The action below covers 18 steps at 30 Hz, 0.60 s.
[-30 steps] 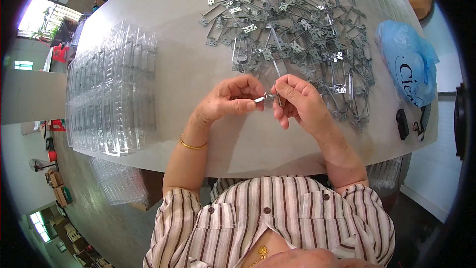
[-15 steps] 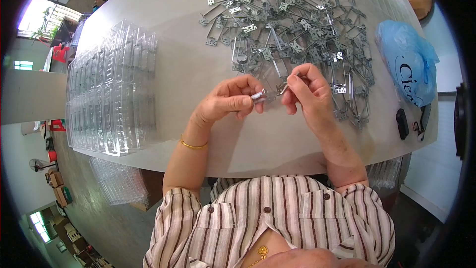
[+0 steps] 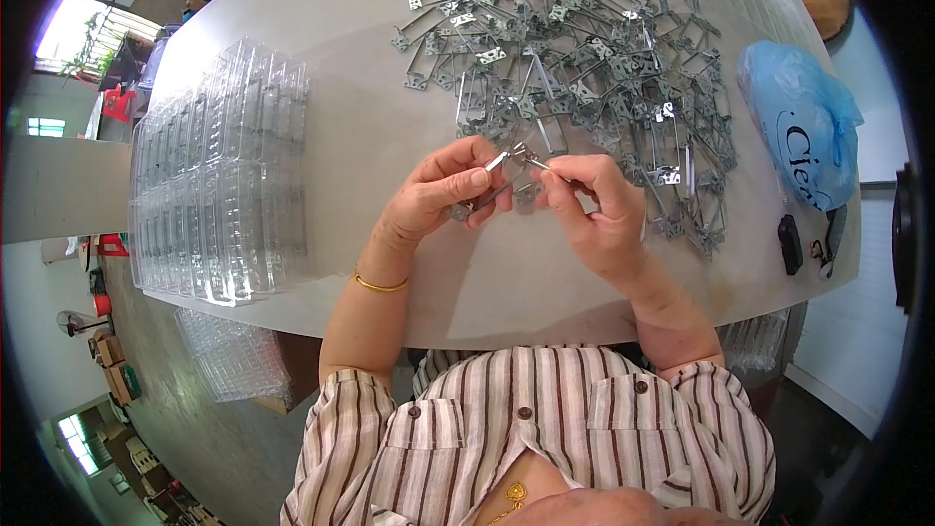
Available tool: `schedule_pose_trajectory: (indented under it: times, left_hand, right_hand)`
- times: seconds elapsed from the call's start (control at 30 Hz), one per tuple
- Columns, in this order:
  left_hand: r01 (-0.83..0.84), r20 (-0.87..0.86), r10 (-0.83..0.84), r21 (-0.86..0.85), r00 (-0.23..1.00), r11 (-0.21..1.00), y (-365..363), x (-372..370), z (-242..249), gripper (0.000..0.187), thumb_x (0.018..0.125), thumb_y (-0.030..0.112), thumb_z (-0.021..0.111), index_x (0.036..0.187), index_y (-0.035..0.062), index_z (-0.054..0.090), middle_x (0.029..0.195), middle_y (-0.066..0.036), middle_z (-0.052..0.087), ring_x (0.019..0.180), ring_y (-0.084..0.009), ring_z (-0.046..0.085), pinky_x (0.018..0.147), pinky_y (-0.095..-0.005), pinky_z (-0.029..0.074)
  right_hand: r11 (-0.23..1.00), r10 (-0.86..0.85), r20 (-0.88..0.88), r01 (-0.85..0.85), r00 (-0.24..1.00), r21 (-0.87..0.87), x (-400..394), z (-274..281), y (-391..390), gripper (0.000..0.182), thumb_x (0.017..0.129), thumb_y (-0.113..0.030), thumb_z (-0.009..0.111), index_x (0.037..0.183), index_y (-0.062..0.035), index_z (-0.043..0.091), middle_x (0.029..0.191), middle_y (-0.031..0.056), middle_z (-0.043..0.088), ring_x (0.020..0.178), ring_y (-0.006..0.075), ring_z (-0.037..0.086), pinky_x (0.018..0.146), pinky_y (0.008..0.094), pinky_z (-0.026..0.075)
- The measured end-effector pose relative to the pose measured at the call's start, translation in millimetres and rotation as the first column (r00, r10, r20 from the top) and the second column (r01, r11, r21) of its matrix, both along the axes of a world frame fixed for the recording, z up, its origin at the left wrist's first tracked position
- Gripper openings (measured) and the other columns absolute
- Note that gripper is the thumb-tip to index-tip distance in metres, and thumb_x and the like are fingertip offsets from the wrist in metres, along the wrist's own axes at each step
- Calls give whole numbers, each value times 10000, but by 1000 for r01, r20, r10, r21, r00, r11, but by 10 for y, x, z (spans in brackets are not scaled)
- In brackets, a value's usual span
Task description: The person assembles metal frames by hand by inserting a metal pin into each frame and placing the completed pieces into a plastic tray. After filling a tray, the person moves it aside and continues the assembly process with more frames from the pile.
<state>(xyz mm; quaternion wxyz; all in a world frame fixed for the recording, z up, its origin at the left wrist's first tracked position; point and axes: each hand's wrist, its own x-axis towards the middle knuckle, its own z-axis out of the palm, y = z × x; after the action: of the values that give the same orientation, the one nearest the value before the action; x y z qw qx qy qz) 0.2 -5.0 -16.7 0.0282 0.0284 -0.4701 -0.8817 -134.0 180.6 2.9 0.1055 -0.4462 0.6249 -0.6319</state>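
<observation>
While I stand here and look over the table (image 3: 360,78), I see both hands working in front of the pile of metal brackets (image 3: 582,91), on the side which is toward the person. The left hand (image 3: 443,190) has its thumb and fingers pressed together on a bright metal piece (image 3: 498,163), and I think this grip serves to hold it steady. The right hand (image 3: 602,209) pinches a thin metal rod (image 3: 536,162) between thumb and forefinger; such a light pinch probably allows fine control. The two metal parts seem to meet in the gap between the hands, but whether they are joined or only touching, I cannot tell. They are just beside the near edge of the pile, maybe so that the loose brackets are within easy reach. To the left of the pile, well apart from it, stand the clear plastic trays (image 3: 229,175), perhaps so placed that the metal does not mix with them. To the right of the pile lies a blue plastic bag (image 3: 801,122), seemingly put aside where it does not disturb the hands.
</observation>
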Motion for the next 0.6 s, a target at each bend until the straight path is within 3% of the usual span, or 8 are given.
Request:
schedule_pose_trajectory:
  times: [0.07, 0.17, 0.6]
  left_hand:
    - [-2, -24, 2, -22, 1000, 1000, -2, 0, -9, 221, 1010, 261, 614, 999, 41, 597, 872, -115, 687, 609, -121, 530, 569, -258, 412]
    - [-60, 16, 62, -115, 998, 992, 30, 0, 39, 287, 1004, 306, 599, 864, 59, 555, 848, -149, 642, 579, -137, 510, 520, -249, 402]
    - [-26, -16, 24, -98, 1000, 995, 22, -10, -4, 276, 1008, 276, 600, 862, 46, 552, 845, -151, 647, 576, -138, 505, 523, -252, 401]
  right_hand:
    - [999, -29, -210, 31, 977, 6, -17, -24, -7, 154, 899, 23, 702, 999, -19, 594, 807, 93, 692, 635, 133, 684, 541, 266, 529]
    - [998, -16, -241, 31, 970, 58, -17, -4, -11, 183, 879, 29, 718, 1003, -27, 596, 767, 84, 670, 621, 146, 677, 521, 280, 511]
    - [995, -74, -225, 55, 972, -86, 24, -57, -31, 208, 863, 55, 725, 1020, -14, 608, 830, 97, 701, 656, 183, 699, 561, 291, 529]
